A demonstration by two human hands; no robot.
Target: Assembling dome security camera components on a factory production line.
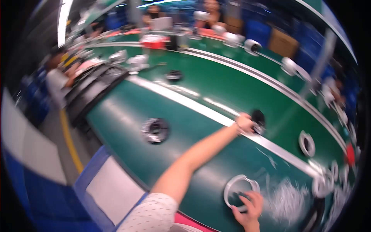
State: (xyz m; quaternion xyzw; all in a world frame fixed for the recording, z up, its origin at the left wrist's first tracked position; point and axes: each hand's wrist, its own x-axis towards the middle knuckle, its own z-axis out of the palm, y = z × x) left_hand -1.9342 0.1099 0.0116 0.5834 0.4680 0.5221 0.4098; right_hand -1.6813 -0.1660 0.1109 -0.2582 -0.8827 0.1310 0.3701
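Note:
My left arm reaches far across the bench, and my left hand (245,123) is closed on a black round part (258,119) above the white rail. Motion blur smears the fingers there. Close to me on the right, my right hand (250,208) curls round the near edge of a white ring (227,190), thumb on one side and fingers inside its opening. A small dark patch shows among those fingers; I cannot make out what it is. To the left, a black and silvery round part (155,130) lies on the green bench (193,143).
Clear plastic wrap (288,199) lies right of my right hand. On the green belt (216,81) beyond the white rail (185,99) are a dark round part (174,75) and a white ring-shaped part (307,143). Black trays (96,87) stand left, near a person (58,79).

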